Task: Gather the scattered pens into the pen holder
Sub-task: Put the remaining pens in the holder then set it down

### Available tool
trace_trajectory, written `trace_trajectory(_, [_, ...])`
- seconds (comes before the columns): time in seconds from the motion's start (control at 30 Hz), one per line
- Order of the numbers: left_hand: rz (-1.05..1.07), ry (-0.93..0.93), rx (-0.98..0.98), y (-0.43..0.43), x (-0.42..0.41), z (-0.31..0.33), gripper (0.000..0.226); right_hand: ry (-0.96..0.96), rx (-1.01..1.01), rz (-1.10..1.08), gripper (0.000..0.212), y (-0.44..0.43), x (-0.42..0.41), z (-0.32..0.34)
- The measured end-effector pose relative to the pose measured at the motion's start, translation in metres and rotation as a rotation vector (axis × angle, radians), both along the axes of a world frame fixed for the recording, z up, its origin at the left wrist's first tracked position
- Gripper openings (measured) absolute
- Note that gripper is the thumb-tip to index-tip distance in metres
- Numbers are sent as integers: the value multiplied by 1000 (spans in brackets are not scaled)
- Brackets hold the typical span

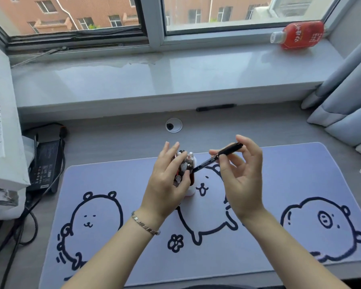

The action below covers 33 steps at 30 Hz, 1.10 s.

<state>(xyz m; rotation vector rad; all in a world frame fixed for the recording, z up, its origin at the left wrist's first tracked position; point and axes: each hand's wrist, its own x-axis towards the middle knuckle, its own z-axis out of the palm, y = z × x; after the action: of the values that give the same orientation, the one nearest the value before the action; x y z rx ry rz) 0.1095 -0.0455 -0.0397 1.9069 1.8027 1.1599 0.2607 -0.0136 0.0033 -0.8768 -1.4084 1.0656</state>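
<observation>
A small white pen holder (191, 189) stands on the lilac desk mat (279, 184), packed with several pens (184, 163) whose caps stick up. My left hand (167, 182) wraps around the holder and the pens from the left, hiding most of it. My right hand (241, 174) pinches a black pen (217, 157) between thumb and fingers. The pen slants down to the left, its tip right at the holder's rim among the other pens. Another black pen (215, 107) lies flat at the back of the desk under the window ledge.
A red drink bottle (298, 35) lies on the window sill at the right. A black power adapter (45, 161) with cables sits at the desk's left, beside a white box (4, 142). A round cable grommet (173, 125) is behind the holder. Curtains (346, 97) hang at the right.
</observation>
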Motion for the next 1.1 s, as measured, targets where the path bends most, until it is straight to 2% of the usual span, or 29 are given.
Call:
trace_trajectory(0.17, [-14, -5, -54, -1, -2, 0, 42, -81, 82, 0, 44, 5, -5, -12])
trace_trajectory(0.3, [-47, 34, -81, -2, -7, 2, 46, -248, 64, 52, 41, 7, -15, -34])
trace_trajectory(0.43, [-114, 64, -140, -4, -15, 4, 51, -585, 416, -57, 21, -5, -11, -67])
trace_trajectory(0.53, [-151, 39, -214, -7, -19, 5, 57, -762, 520, -111, 27, -20, -2, -81])
trace_trajectory(0.63, [-158, -12, -295, -7, -23, 7, 74, -719, 446, 19, 32, -11, 1, -72])
trace_trajectory(0.73, [-110, 44, -336, 1, -28, 9, 90, -609, 183, -88, 41, 40, 9, -59])
trace_trajectory(0.8, [-105, 51, -349, 6, -30, 9, 95, -796, 31, -133, 41, 91, 16, -59])
trace_trajectory(0.9, [-138, 50, -376, 10, -34, 11, 94, -1211, -150, -25, 47, 159, 16, -64])
trace_trajectory(1.0, [-156, 64, -405, 13, -35, 12, 88, -1478, -61, 128, 54, 204, 4, -67])
trace_trajectory(1.1, [-162, 48, -409, 15, -35, 11, 82, -1627, 7, 166, 57, 226, -13, -75])
